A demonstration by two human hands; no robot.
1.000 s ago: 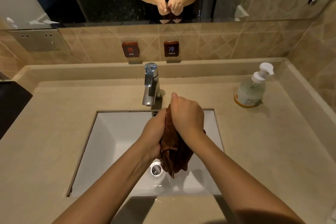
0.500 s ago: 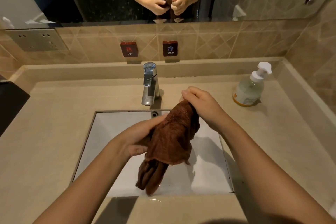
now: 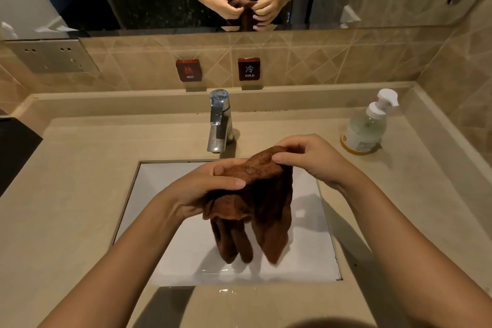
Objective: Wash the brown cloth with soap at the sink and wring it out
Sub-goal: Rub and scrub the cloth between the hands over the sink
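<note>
Over the sink (image 3: 149, 221), mid-frame, the left hand (image 3: 202, 192) bunches one end of the cloth (image 3: 263, 210) in a closed grip; to its right, the right hand (image 3: 311, 160) pinches the top edge between thumb and fingers. Loose folds hang below both grips, above the basin. Water may drip onto the desk (image 3: 66, 194) if the cloth swings sideways; a light pinch could let it drop.

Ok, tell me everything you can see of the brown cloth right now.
The brown cloth looks like plush terry or microfibre, dark as if wet. It hangs over the white sink, its top edge stretched between the left hand and right hand, bunched folds dangling. Nothing else touches it.
</note>
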